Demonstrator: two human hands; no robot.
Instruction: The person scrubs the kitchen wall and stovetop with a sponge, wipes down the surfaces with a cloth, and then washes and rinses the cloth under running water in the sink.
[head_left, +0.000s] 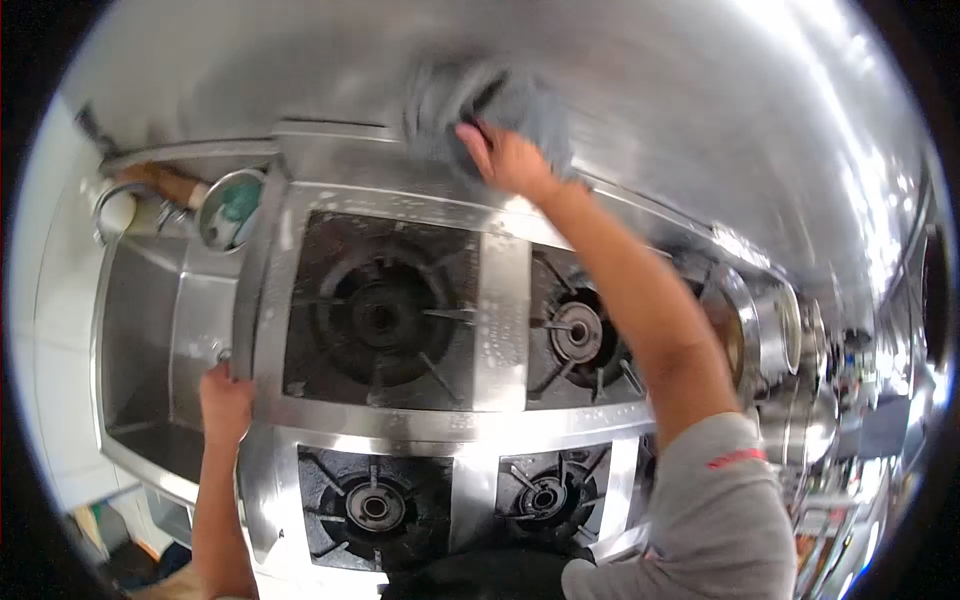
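Up at the steel back wall (330,60), my right hand (515,165) presses a grey cloth (540,110) against the metal, fingers closed into it. The cloth is blurred by motion. Below that arm lies the gas stove (500,330), its steel top spotted with wet marks. My left hand (227,400) is at the left, its fingers closed over the steel edge (245,335) between the stove and the sink (140,330).
A metal bowl (213,225) with something green inside stands behind the sink, beside a container holding a white item (117,212). Black burner grates (380,315) cover the stove. Large metal pots (790,330) crowd the right side.
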